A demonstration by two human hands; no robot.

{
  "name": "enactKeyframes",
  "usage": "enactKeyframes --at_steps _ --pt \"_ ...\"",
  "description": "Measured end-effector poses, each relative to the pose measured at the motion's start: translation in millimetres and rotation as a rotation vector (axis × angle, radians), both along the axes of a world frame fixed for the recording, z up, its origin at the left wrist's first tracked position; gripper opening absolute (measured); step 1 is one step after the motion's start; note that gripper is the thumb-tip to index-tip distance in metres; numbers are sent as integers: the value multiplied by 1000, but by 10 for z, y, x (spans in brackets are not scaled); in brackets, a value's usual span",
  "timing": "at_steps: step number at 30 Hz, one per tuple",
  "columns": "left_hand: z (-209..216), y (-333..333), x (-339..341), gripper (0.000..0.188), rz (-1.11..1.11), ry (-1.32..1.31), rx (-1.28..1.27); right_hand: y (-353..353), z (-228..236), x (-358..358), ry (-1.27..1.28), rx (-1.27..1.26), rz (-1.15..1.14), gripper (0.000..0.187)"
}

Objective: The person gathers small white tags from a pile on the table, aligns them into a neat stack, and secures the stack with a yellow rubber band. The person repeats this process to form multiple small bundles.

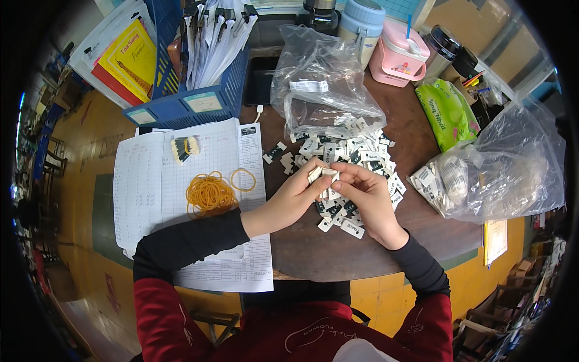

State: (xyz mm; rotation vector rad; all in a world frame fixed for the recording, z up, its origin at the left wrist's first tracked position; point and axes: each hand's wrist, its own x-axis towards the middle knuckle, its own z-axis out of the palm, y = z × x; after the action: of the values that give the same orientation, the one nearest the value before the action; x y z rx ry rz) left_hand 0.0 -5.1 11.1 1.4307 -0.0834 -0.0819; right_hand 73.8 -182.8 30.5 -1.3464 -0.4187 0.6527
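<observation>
My left hand [300,188] and my right hand [369,196] meet over a loose heap of small black and white labels [375,155] on the dark wooden table. Between thumb and fingers my left hand pinches a small stack of labels [329,173]. The right fingertips close on the same stack from the other side. More labels lie scattered below and around both hands, partly hidden by them. On the open notebook to the left, a bundle of labels [184,149] is held by a band, near a pile of yellow rubber bands [210,192].
An open clear plastic bag [322,90] lies behind the heap. At right sit a filled plastic bag [482,181] and a green tissue pack [445,114]. A blue file rack [199,102], a pink container [398,51] and a blue jug [360,27] stand at the back.
</observation>
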Motion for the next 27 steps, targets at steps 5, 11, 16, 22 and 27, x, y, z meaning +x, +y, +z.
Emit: enactKeyframes --at_steps 5,11,16,22,27 --pt "-13 -17 11 25 -56 35 -47 -13 -75 24 -31 -103 -5 18" --pt "-19 -13 -32 29 -110 91 -65 -24 -125 32 -229 -98 32 14" --pt "-47 -30 -11 33 -170 175 -295 15 -77 -4 -385 -173 -80 34" --pt "-39 12 2 35 -185 368 -502 17 90 -11 -1010 -183 80 68" --pt "14 15 15 33 -223 414 -679 36 93 -26 -1181 -309 154 75"
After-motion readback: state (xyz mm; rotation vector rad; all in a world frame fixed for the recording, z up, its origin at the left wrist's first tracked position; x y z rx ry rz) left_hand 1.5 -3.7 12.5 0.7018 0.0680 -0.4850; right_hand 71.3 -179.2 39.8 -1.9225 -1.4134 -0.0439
